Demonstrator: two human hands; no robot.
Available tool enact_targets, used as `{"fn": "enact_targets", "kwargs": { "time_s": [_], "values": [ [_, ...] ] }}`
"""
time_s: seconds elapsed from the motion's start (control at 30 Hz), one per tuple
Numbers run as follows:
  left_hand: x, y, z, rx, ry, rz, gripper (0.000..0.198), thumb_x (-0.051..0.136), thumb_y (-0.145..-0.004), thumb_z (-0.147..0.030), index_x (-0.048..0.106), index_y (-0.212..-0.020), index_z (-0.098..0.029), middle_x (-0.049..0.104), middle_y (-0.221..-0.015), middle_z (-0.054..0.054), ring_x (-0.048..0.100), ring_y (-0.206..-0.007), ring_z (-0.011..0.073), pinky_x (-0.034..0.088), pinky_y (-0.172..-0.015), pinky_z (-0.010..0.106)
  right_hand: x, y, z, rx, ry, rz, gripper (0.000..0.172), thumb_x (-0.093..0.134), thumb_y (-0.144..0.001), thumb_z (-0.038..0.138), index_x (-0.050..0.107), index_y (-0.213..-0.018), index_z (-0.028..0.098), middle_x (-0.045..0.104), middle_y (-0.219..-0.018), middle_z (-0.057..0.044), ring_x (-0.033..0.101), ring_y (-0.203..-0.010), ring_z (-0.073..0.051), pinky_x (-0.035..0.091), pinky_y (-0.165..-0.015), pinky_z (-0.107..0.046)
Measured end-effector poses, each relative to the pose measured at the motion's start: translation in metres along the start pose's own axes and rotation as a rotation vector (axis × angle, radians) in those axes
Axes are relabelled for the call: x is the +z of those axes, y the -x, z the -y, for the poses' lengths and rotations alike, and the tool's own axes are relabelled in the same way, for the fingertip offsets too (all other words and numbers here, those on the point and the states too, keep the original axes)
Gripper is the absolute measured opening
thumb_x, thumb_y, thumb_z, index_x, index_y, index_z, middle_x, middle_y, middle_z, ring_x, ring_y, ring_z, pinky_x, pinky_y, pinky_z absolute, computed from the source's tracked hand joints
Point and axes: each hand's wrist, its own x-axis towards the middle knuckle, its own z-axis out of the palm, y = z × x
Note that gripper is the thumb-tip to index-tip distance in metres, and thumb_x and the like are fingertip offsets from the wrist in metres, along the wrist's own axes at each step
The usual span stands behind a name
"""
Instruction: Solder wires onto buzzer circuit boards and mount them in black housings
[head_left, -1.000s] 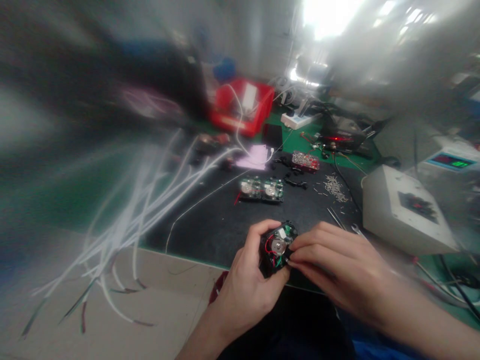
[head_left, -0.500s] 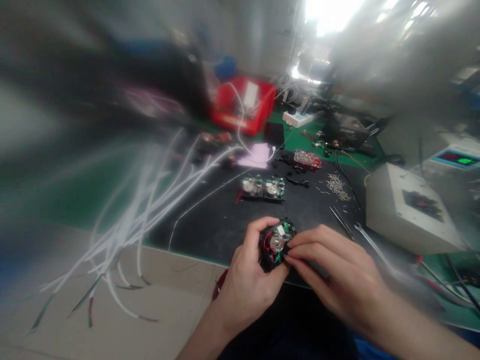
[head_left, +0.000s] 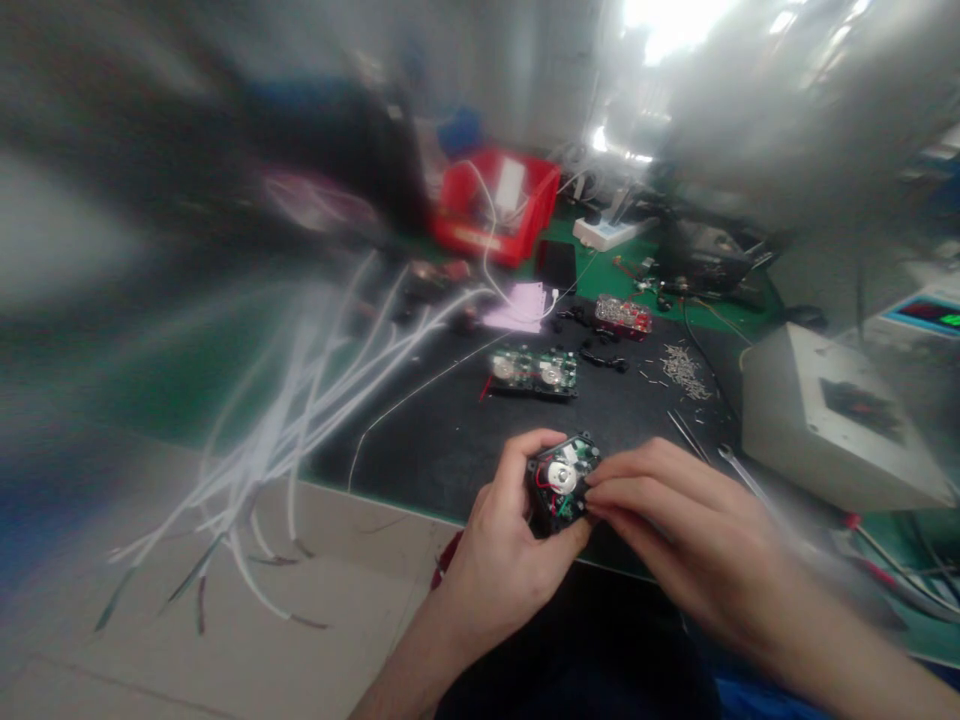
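Observation:
My left hand [head_left: 504,548] is wrapped around a small black housing [head_left: 561,490] that holds a green circuit board, a round silver disc and red and green wires. It hangs just above the front edge of the black mat [head_left: 435,440]. My right hand [head_left: 679,525] comes in from the right with its fingers pressed together against the housing's right side. Whether those fingertips pinch a part of their own I cannot make out.
Two more green boards [head_left: 534,371] lie on the mat beyond my hands. Behind them are a red-tinted clear part [head_left: 623,317], scattered screws [head_left: 681,368], a red bin [head_left: 495,207] and a bundle of white cables [head_left: 330,390]. A white box [head_left: 832,418] stands at the right, tweezers [head_left: 690,435] beside it.
The housing has tilted a little in my left hand and my right fingers have shifted along its right side. The view has drifted slightly; nothing on the bench moved.

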Motion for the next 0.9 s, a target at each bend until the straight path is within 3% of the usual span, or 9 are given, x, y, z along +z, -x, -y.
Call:
{"fn": "enact_targets", "kwargs": {
  "time_s": [0.2, 0.33, 0.5, 0.6, 0.73, 0.8, 0.9],
  "values": [
    [0.001, -0.001, 0.000, 0.001, 0.007, -0.007, 0.060, 0.076, -0.091, -0.022, 0.045, -0.140, -0.036, 0.071, -0.112, -0.001, 0.072, -0.098, 0.0203, 0.056, -0.090, 0.035, -0.002, 0.001, -0.001, -0.046, 0.073, 0.081, 0.022, 0.060, -0.101, 0.008, 0.065, -0.122, 0.016, 0.066, -0.119, -0.006, 0.057, -0.099, -0.016, 0.052, -0.082, -0.032],
    [0.000, 0.001, -0.003, -0.032, 0.051, 0.012, 0.061, 0.075, -0.092, -0.025, 0.042, -0.143, -0.034, 0.071, -0.115, 0.002, 0.072, -0.097, 0.0207, 0.058, -0.089, 0.035, 0.003, 0.002, 0.000, -0.017, 0.098, 0.028, 0.022, 0.061, -0.102, 0.011, 0.065, -0.122, 0.018, 0.064, -0.121, -0.006, 0.055, -0.102, -0.017, 0.051, -0.083, -0.033],
    [-0.003, 0.002, -0.013, -0.117, 0.148, -0.039, 0.060, 0.078, -0.091, -0.040, 0.044, -0.140, -0.029, 0.069, -0.119, 0.003, 0.069, -0.098, 0.0198, 0.056, -0.086, 0.028, -0.005, -0.010, 0.008, 0.152, -0.177, 0.049, 0.018, 0.061, -0.104, 0.018, 0.073, -0.117, 0.019, 0.061, -0.121, -0.006, 0.058, -0.111, -0.014, 0.051, -0.095, -0.028],
    [-0.005, -0.002, -0.017, -0.213, 0.209, -0.047, 0.060, 0.076, -0.092, -0.049, 0.045, -0.138, -0.027, 0.071, -0.102, 0.002, 0.066, -0.081, 0.0171, 0.054, -0.070, 0.025, -0.010, -0.016, 0.006, 0.206, -0.351, 0.062, 0.017, 0.066, -0.102, 0.021, 0.077, -0.114, 0.017, 0.064, -0.115, -0.006, 0.061, -0.110, -0.014, 0.051, -0.098, -0.027],
    [-0.007, -0.008, -0.019, -0.264, 0.232, -0.067, 0.061, 0.079, -0.089, -0.046, 0.048, -0.136, -0.024, 0.067, -0.073, -0.002, 0.062, -0.065, 0.0165, 0.050, -0.060, 0.024, -0.021, -0.014, -0.010, 0.218, -0.518, 0.013, 0.018, 0.067, -0.103, 0.026, 0.077, -0.112, 0.014, 0.070, -0.105, -0.005, 0.067, -0.099, -0.012, 0.053, -0.093, -0.026],
    [-0.006, -0.010, -0.021, -0.290, 0.256, -0.089, 0.062, 0.083, -0.085, -0.043, 0.049, -0.135, -0.024, 0.074, -0.085, 0.002, 0.064, -0.065, 0.0162, 0.050, -0.058, 0.024, -0.039, -0.011, -0.023, 0.186, -0.358, -0.020, 0.018, 0.063, -0.105, 0.025, 0.076, -0.113, 0.015, 0.072, -0.107, -0.005, 0.067, -0.101, -0.012, 0.053, -0.094, -0.027],
    [-0.002, -0.013, -0.028, -0.347, 0.314, -0.081, 0.067, 0.087, -0.080, -0.038, 0.049, -0.135, -0.025, 0.077, -0.119, 0.011, 0.066, -0.065, 0.0156, 0.051, -0.057, 0.025, -0.081, -0.009, -0.051, 0.190, 0.251, -0.050, 0.022, 0.056, -0.108, 0.025, 0.074, -0.116, 0.016, 0.071, -0.114, -0.007, 0.065, -0.105, -0.015, 0.052, -0.093, -0.029]
  ]
}}
